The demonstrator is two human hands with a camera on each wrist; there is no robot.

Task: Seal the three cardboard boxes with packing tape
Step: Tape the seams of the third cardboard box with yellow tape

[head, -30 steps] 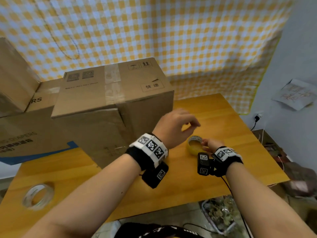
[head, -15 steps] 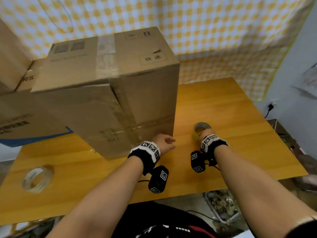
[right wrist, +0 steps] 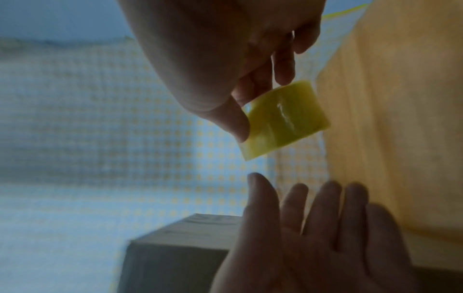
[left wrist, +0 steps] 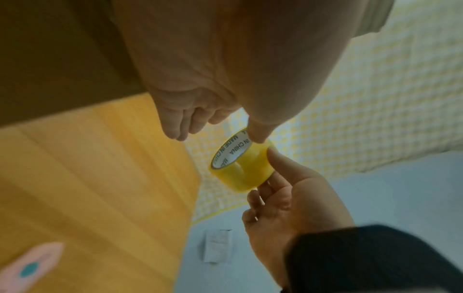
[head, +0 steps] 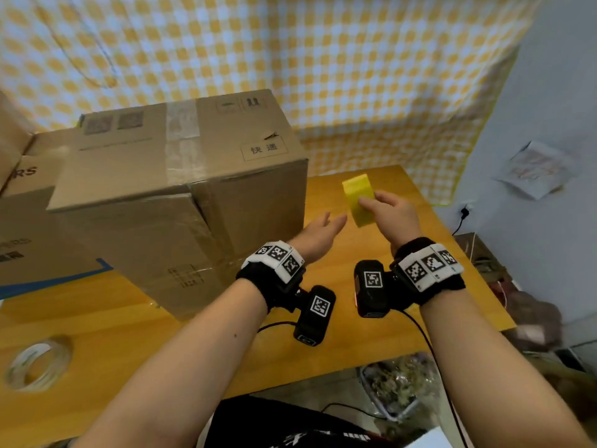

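Observation:
A yellow tape roll [head: 358, 200] [left wrist: 241, 165] [right wrist: 284, 121] is lifted above the wooden table [head: 420, 253], held by my right hand [head: 392, 218] between thumb and fingers. My left hand [head: 318, 236] [right wrist: 308, 228] is open, fingers straight, just left of the roll and not touching it. A large cardboard box [head: 181, 195] with tape along its top seam stands left of the hands. A second box [head: 29, 234] with blue print sits behind it on the left, and a corner of a third [head: 9, 130] shows at the far left edge.
A clear tape roll [head: 37, 365] lies flat at the table's near left. A yellow checked cloth [head: 323, 76] hangs behind the table. On the right stand a wall with a socket [head: 464, 211] and floor clutter [head: 400, 386] below the table edge.
My right hand has lifted the yellow roll off the table and raised it. My left hand has moved right, from the box's lower corner towards the roll, and opened.

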